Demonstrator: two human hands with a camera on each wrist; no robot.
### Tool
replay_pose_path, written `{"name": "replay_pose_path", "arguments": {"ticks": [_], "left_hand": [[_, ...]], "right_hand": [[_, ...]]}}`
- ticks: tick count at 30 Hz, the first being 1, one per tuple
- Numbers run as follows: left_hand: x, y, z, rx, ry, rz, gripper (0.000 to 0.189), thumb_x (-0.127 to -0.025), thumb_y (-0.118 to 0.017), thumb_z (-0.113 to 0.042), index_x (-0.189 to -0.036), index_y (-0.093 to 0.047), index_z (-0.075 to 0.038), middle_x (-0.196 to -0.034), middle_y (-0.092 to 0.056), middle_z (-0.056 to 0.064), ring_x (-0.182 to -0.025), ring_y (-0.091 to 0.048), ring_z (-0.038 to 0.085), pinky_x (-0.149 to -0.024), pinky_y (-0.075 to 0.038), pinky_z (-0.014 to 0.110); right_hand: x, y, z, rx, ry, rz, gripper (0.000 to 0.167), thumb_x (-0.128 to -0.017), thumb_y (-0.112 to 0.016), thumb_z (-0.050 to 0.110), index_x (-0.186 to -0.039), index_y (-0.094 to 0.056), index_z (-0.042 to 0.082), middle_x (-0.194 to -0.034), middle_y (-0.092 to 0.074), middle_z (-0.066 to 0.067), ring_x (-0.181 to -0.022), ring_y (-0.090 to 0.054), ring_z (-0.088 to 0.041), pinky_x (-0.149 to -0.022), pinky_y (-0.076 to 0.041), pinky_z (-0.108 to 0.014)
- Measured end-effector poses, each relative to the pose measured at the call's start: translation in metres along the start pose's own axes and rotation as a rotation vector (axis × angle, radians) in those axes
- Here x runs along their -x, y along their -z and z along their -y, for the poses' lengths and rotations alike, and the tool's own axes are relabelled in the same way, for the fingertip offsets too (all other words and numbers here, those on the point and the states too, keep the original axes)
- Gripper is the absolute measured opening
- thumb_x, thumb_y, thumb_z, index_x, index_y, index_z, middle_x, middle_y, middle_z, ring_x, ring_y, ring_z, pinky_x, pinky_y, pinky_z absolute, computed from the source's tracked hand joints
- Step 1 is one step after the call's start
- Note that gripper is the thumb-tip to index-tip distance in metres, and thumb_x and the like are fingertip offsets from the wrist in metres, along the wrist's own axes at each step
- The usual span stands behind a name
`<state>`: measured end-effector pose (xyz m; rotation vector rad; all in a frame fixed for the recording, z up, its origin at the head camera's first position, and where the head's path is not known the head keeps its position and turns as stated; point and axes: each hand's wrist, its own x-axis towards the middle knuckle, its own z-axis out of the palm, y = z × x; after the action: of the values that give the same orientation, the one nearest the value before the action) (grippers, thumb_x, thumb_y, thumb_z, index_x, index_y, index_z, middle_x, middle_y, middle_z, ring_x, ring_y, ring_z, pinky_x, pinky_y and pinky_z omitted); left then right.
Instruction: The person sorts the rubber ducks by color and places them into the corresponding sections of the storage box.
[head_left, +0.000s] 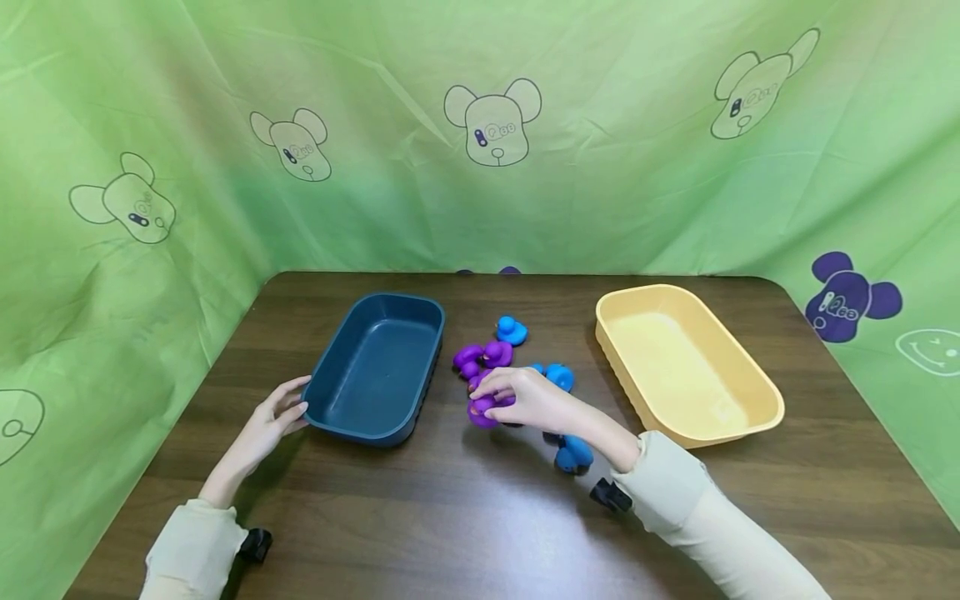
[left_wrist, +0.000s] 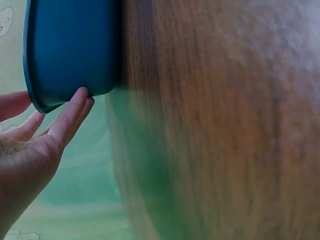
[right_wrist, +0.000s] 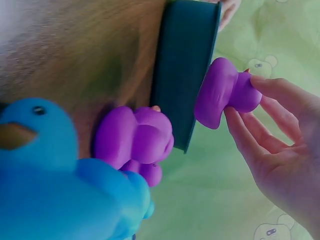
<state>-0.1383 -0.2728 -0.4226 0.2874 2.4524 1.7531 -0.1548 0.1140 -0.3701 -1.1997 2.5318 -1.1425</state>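
Note:
My right hand (head_left: 534, 398) pinches a purple rubber duck (right_wrist: 227, 92) by its head, between thumb and fingertips. In the right wrist view this duck hangs raised off the table. Below and beside it lie more purple ducks (head_left: 497, 354), partly hidden by the hand. Blue rubber ducks (head_left: 512, 331) are scattered around them, one large and close in the right wrist view. My left hand (head_left: 272, 417) rests with extended fingers against the near left corner of a dark blue bin (left_wrist: 75, 45). Its fingertips touch the bin's outer wall and rim.
Right of the ducks stands a yellow bin (head_left: 686, 375), turned at a slant. Both bins sit on a brown wooden table (head_left: 420, 525). Green printed cloth (head_left: 375, 208) hangs behind and at the sides.

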Motion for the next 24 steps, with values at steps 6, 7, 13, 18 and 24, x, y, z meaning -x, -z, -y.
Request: {"name": "replay_pose_path", "arguments": {"ticks": [6,7,13,18,24], "left_hand": [[0.000,0.000,0.002,0.002,0.001,-0.005,0.042,-0.093,-0.042,-0.006,-0.130,-0.027,0.008,-0.116,-0.039,0.033,-0.088,-0.053,0.002,-0.075,-0.047,0.017],[0.000,0.000,0.002,0.005,0.002,-0.004,0.042,-0.093,-0.042,-0.006,-0.130,-0.027,0.008,-0.117,-0.039,0.034,-0.088,-0.053,0.002,-0.074,-0.047,0.017],[-0.001,0.000,0.002,0.006,0.010,0.000,0.042,-0.093,-0.042,-0.006,-0.131,-0.027,0.007,-0.123,-0.035,0.032,-0.090,-0.051,0.000,-0.075,-0.047,0.017],[-0.002,0.000,0.002,0.011,0.009,-0.005,0.042,-0.093,-0.042,-0.005,-0.130,-0.028,0.007,-0.123,-0.035,0.032,-0.090,-0.051,0.000,-0.075,-0.047,0.017],[-0.001,0.000,0.003,0.004,0.010,-0.010,0.042,-0.093,-0.042,-0.004,-0.130,-0.028,0.007,-0.120,-0.036,0.032,-0.089,-0.051,-0.001,-0.076,-0.048,0.020]], "right_hand": [[-0.010,0.000,0.005,-0.087,-0.016,-0.017,0.024,-0.080,-0.063,0.003,-0.102,-0.063,-0.003,-0.103,-0.060,-0.012,-0.096,-0.057,-0.023,-0.082,-0.047,-0.028],[-0.012,-0.001,0.005,-0.092,-0.021,-0.019,0.024,-0.080,-0.063,0.003,-0.103,-0.063,-0.003,-0.103,-0.059,-0.013,-0.097,-0.057,-0.023,-0.082,-0.047,-0.028],[-0.024,-0.001,0.010,-0.091,-0.041,-0.022,0.025,-0.080,-0.063,0.004,-0.105,-0.062,-0.002,-0.105,-0.059,-0.013,-0.096,-0.058,-0.023,-0.082,-0.047,-0.027],[-0.033,-0.002,0.012,-0.104,-0.031,-0.021,0.027,-0.080,-0.063,0.004,-0.107,-0.062,-0.002,-0.103,-0.058,-0.013,-0.093,-0.058,-0.021,-0.081,-0.048,-0.029],[-0.044,-0.005,0.015,-0.129,-0.002,-0.037,0.026,-0.081,-0.063,0.005,-0.106,-0.062,-0.001,-0.103,-0.059,-0.010,-0.092,-0.058,-0.018,-0.081,-0.048,-0.028]]}}
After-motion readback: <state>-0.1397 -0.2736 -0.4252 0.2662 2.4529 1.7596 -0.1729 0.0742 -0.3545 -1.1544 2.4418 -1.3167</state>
